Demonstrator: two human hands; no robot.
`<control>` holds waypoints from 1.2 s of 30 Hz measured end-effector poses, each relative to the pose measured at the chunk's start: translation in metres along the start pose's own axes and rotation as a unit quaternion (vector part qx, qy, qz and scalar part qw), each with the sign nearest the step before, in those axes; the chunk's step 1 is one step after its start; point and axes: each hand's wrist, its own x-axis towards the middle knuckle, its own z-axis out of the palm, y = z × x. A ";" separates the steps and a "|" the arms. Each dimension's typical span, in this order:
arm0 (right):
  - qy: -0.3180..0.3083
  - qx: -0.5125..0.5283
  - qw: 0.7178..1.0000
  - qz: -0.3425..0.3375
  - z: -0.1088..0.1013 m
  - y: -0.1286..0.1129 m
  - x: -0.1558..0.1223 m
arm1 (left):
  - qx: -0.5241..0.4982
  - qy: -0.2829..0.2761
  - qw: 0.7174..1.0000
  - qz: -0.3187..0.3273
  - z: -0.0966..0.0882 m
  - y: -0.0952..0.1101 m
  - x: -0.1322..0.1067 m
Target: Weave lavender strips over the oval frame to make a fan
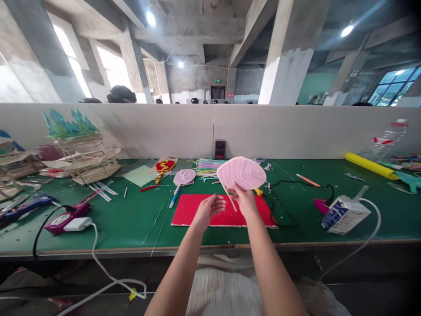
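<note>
In my right hand [244,199] is a pink hand fan [241,172] with a pale rim, raised above a red board [194,210]. Its thin pale stick points down toward the board, and my fingers grip the lower edge of the pink face. My left hand [212,208] hovers over the board to the left of the stick, fingers stretched and apart from the fan. Small pale crumbs are scattered on the board. Behind the hands lies a bundle of coloured strips [208,166]. A smaller lilac fan [184,177] with a blue-and-white handle rests on the green table.
A red-and-yellow fan [165,166] lies further back. Stick-built models [90,160] stand at left near a purple power strip [70,219]. On the right are a small box [345,215] with a white cable, a yellow bar [371,166] and a plastic bottle [384,140]. A low partition [164,131] closes the back.
</note>
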 end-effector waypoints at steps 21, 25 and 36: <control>-0.010 -0.060 0.996 0.060 -0.013 -0.003 -0.014 | -0.070 -0.015 0.989 -0.127 -0.002 0.014 0.018; -0.025 -0.082 0.994 0.067 -0.015 -0.002 -0.016 | -0.052 0.002 0.991 -0.123 -0.007 0.016 0.013; -0.041 -0.113 0.990 0.071 -0.019 -0.002 -0.019 | -0.043 0.004 0.994 -0.096 -0.011 0.015 0.009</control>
